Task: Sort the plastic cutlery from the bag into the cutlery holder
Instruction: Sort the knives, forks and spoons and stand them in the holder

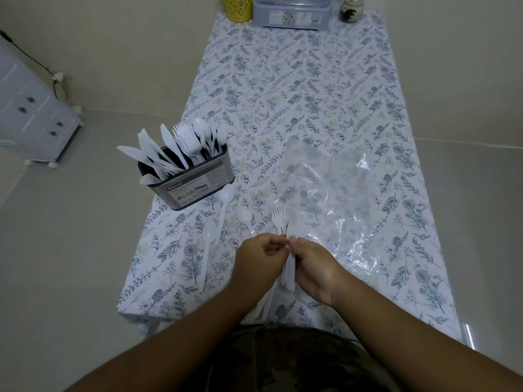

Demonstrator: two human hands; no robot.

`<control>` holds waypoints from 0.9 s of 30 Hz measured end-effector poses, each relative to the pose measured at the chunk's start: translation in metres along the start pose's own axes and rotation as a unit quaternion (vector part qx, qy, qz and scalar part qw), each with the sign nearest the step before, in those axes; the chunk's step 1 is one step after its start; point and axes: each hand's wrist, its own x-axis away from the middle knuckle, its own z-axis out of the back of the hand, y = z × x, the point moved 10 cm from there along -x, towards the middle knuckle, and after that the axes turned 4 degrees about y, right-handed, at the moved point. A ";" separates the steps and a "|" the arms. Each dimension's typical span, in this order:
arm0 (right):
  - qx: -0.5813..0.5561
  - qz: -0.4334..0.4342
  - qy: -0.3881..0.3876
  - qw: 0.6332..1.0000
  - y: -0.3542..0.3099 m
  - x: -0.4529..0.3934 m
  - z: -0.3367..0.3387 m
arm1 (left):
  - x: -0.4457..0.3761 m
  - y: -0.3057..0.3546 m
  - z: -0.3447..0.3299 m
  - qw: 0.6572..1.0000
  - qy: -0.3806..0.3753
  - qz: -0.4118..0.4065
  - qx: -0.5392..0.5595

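Note:
Both hands meet near the table's front edge. My right hand [314,270] grips a bundle of white plastic forks [293,222] by the handles, tines pointing away. My left hand [260,261] pinches the handle of another white fork [278,219] beside that bundle. The steel cutlery holder [195,181] stands at the left edge, with white knives, forks and spoons upright in it. The clear plastic bag [331,188] lies flat and crumpled to the right of the forks. Two white spoons [223,210] [244,217] lie loose on the cloth between holder and hands.
A floral tablecloth [297,94] covers the narrow table. At the far end stand a yellow cup [237,8], a grey plastic box [291,12] and a small ceramic jar [351,8]. A white drawer unit [31,108] sits on the floor to the left.

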 end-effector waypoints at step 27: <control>0.058 0.015 0.084 0.995 -0.001 0.005 0.047 | -0.080 0.012 -0.020 0.948 0.025 0.032 -0.315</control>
